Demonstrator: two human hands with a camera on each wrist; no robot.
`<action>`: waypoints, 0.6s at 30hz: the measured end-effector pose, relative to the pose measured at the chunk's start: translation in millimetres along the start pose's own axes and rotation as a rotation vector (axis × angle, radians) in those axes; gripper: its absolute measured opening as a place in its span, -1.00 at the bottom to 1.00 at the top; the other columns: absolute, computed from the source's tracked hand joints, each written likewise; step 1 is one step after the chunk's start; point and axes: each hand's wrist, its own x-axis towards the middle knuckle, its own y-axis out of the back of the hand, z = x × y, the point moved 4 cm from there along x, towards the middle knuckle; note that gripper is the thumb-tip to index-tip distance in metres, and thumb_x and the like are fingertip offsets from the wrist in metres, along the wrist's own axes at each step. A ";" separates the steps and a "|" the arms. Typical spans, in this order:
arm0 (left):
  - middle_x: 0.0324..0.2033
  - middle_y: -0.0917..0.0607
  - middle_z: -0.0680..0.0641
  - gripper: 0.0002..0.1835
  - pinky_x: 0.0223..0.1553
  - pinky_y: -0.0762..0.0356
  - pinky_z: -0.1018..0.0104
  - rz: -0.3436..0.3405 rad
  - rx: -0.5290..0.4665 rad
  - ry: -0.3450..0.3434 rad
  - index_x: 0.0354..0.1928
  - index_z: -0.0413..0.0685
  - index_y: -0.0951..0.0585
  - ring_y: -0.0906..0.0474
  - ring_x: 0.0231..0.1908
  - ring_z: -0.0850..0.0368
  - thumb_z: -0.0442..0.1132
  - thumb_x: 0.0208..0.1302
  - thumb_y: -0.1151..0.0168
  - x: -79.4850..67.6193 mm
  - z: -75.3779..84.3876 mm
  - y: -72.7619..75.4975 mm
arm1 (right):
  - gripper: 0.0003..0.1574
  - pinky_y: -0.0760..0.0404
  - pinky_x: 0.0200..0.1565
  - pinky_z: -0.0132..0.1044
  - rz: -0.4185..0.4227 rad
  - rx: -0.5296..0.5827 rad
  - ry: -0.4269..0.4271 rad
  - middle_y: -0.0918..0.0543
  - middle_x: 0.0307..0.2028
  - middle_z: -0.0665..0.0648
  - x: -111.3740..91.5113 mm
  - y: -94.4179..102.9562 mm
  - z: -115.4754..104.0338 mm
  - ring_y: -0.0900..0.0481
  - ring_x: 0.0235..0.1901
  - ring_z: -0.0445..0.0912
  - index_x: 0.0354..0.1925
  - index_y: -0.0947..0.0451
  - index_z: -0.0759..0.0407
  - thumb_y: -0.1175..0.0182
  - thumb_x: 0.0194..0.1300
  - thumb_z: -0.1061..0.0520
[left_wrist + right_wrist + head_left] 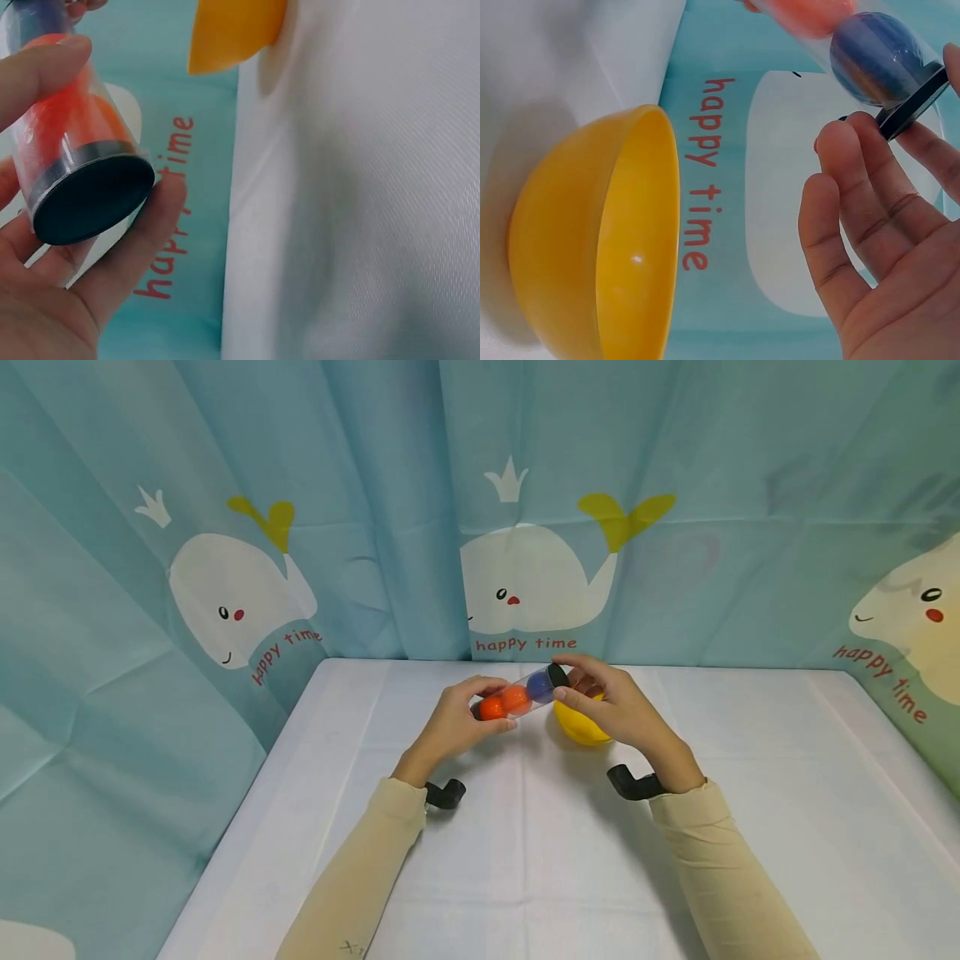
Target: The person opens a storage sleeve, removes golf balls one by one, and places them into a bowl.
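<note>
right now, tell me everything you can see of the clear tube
The tube is a see-through cylinder, plastic by its look, with a black cap on each end. Inside, in a row, are two orange balls and a blue ball. It is held off the table, slanting in the head view, its blue end higher in the picture. The left hand grips the orange end; the right hand holds the blue end.

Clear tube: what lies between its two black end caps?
The head view shows two orange balls toward the left hand and one blue ball toward the right hand.
</note>
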 end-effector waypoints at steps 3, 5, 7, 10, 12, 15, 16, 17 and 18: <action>0.04 -0.68 0.07 -0.44 0.24 -0.54 0.05 -0.007 -0.041 -0.001 0.18 0.12 -0.66 -0.57 0.08 0.07 -0.12 0.10 -0.61 0.3 -0.2 0.9 | -0.40 -0.58 0.00 -0.31 0.006 0.002 0.009 -0.62 -0.17 0.13 0.1 0.3 -0.4 -0.59 -0.14 0.00 0.39 -0.45 0.06 -0.26 0.46 -0.01; 0.03 -0.67 0.06 -0.44 0.23 -0.54 0.07 -0.008 -0.073 0.002 0.18 0.13 -0.66 -0.56 0.07 0.07 -0.12 0.11 -0.60 0.7 -0.8 1.6 | -0.42 -0.58 -0.01 -0.32 0.014 0.001 0.011 -0.62 -0.17 0.13 0.2 0.9 -0.6 -0.59 -0.15 -0.01 0.37 -0.46 0.07 -0.26 0.47 -0.01; 0.03 -0.67 0.04 -0.45 0.21 -0.54 0.07 -0.009 -0.107 0.008 0.18 0.13 -0.67 -0.56 0.07 0.06 -0.12 0.11 -0.60 1.2 -1.5 2.4 | -0.43 -0.58 -0.01 -0.31 0.022 -0.001 0.007 -0.63 -0.18 0.13 0.1 1.7 -0.5 -0.60 -0.16 0.00 0.36 -0.47 0.09 -0.25 0.48 -0.01; 0.09 -0.68 0.00 -0.45 0.22 -0.54 0.05 -0.010 -0.159 0.011 0.19 0.08 -0.67 -0.57 0.09 0.03 -0.15 0.12 -0.59 2.2 -2.7 3.6 | -0.44 -0.59 -0.02 -0.29 0.028 -0.003 -0.002 -0.65 -0.18 0.13 -0.4 2.9 -0.6 -0.61 -0.16 0.00 0.35 -0.47 0.10 -0.24 0.48 -0.01; 0.14 -0.69 -0.03 -0.46 0.23 -0.54 0.05 -0.017 -0.189 0.012 0.20 0.05 -0.66 -0.58 0.11 0.01 -0.18 0.14 -0.58 2.7 -3.2 4.1 | -0.45 -0.60 -0.03 -0.29 0.029 0.000 -0.006 -0.65 -0.18 0.14 -0.6 3.1 -0.6 -0.61 -0.18 0.01 0.35 -0.48 0.10 -0.24 0.48 -0.01; 0.17 -0.69 -0.05 -0.46 0.24 -0.55 0.06 -0.027 -0.227 0.013 0.21 0.01 -0.66 -0.59 0.11 0.00 -0.23 0.15 -0.56 3.0 -2.4 4.7 | -0.47 -0.59 -0.05 -0.30 0.036 0.010 -0.008 -0.66 -0.19 0.15 -1.0 3.3 -0.7 -0.61 -0.18 0.02 0.34 -0.49 0.08 -0.24 0.48 0.00; 0.17 -0.69 -0.06 -0.46 0.24 -0.56 0.06 -0.032 -0.237 0.012 0.21 0.01 -0.66 -0.60 0.11 0.00 -0.24 0.15 -0.56 3.0 -1.9 4.8 | -0.47 -0.59 -0.06 -0.31 0.038 0.013 -0.007 -0.66 -0.19 0.15 -1.0 3.2 -0.8 -0.61 -0.19 0.02 0.34 -0.49 0.07 -0.24 0.48 0.01; 0.17 -0.70 -0.06 -0.46 0.23 -0.56 0.07 -0.037 -0.244 0.010 0.22 0.01 -0.66 -0.60 0.11 0.00 -0.25 0.16 -0.55 3.1 -1.7 4.8 | -0.48 -0.59 -0.06 -0.31 0.040 0.016 -0.006 -0.66 -0.20 0.15 -1.1 3.2 -0.9 -0.61 -0.19 0.02 0.33 -0.50 0.07 -0.24 0.48 0.01; 0.18 -0.69 -0.06 -0.45 0.24 -0.56 0.07 -0.043 -0.254 0.010 0.23 0.02 -0.66 -0.60 0.11 -0.01 -0.26 0.17 -0.55 3.2 -1.4 4.8 | -0.48 -0.59 -0.06 -0.32 0.042 0.018 -0.004 -0.66 -0.19 0.15 -1.1 3.2 -0.9 -0.60 -0.19 0.02 0.34 -0.49 0.08 -0.24 0.48 0.02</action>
